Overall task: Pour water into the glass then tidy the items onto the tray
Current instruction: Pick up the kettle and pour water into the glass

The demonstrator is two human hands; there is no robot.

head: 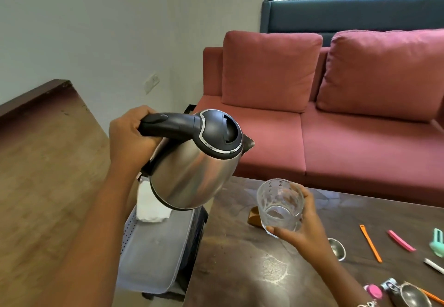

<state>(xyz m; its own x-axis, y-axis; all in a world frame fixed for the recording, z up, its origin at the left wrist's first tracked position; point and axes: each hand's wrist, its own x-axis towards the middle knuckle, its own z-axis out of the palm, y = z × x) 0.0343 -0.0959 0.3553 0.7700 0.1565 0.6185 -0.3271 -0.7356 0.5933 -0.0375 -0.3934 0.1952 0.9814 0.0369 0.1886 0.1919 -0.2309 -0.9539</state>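
Your left hand (127, 138) gripped the kettle (194, 162) by its handle, tilted over the tray (153, 258), spout well clear of the glass (280, 203). Your right hand (305, 229) clasped the glass, seemingly near empty, above the table (240, 270). The pour required the spout over the rim first, then a slow tilt.

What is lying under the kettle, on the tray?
A folded white cloth lies on the tray, partly under the kettle held up by the left hand. The kettle covers the cloth's far part.
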